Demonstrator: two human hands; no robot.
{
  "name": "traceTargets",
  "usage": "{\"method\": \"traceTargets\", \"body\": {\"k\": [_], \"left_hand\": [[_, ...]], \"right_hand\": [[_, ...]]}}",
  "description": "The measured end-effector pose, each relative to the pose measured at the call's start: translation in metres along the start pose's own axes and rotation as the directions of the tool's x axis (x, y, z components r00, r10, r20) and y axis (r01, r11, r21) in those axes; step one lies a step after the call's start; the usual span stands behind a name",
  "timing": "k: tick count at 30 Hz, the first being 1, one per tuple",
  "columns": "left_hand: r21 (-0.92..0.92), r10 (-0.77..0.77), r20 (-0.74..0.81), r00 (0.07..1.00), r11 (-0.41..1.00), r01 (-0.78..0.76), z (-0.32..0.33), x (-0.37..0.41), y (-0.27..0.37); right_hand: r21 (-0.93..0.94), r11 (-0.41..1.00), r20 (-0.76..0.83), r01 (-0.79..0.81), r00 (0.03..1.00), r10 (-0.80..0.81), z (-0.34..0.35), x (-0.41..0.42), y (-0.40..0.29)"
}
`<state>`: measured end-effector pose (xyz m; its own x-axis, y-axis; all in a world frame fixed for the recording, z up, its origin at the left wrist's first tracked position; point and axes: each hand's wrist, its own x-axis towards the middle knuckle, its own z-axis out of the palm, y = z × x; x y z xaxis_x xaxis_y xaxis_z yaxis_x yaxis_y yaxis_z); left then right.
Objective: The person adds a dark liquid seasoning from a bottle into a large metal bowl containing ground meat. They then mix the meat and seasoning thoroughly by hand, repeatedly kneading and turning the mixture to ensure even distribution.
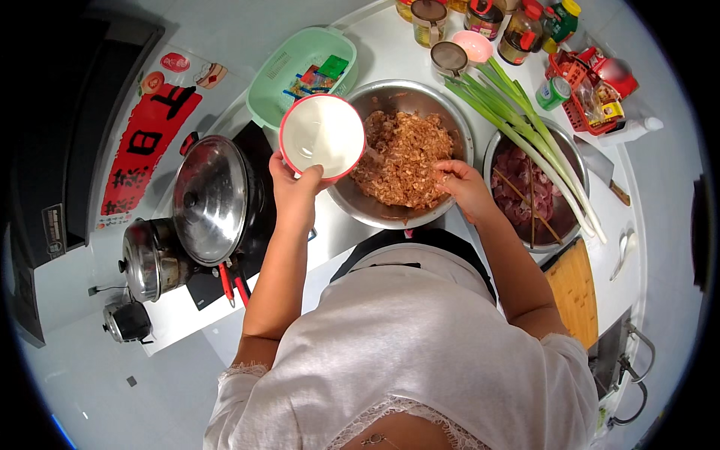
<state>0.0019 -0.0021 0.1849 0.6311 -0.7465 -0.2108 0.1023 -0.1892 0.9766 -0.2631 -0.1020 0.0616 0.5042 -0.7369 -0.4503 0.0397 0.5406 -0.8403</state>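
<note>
My left hand [298, 183] grips a white bowl with a red rim [320, 132], its thumb over the near edge. The bowl is held over the left side of a large stainless steel basin [349, 211]. A faint clear streak, perhaps liquid, shows by the bowl's right rim. Brown minced meat mixture [413, 152] fills much of the basin. My right hand [464, 188] hovers at the basin's right side with loosely bent fingers and nothing visible in them. Whether its fingertips touch the mince is unclear.
On the right, a metal bowl of raw meat [523, 191] carries chopsticks [531, 202] and scallions [534, 135]. Beyond it lie a cleaver [599, 163], a cutting board [576, 292] and a white spoon [623, 253]. A lidded wok [211, 199] and a green basket [264, 90] stand left; sauce bottles [520, 36] line the back.
</note>
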Motion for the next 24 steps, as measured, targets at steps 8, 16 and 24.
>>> {"method": "traceTargets", "body": {"k": [8, 16, 24], "left_hand": [[-0.498, -0.366, 0.063, 0.929, 0.795, 0.347, -0.052, 0.015, -0.036], [-0.577, -0.395, -0.117, 0.911, 0.774, 0.261, -0.098, 0.034, -0.093], [-0.613, -0.441, -0.158, 0.883, 0.745, 0.263, -0.103, 0.054, -0.15]], "right_hand": [[-0.188, 0.978, 0.031, -0.086, 0.995, 0.093, 0.004, 0.004, -0.011], [-0.408, 0.904, -0.01, -0.125, 0.991, 0.133, 0.017, 0.015, -0.015], [-0.629, 0.773, 0.017, -0.082, 0.993, 0.12, 0.027, 0.022, -0.009]]}}
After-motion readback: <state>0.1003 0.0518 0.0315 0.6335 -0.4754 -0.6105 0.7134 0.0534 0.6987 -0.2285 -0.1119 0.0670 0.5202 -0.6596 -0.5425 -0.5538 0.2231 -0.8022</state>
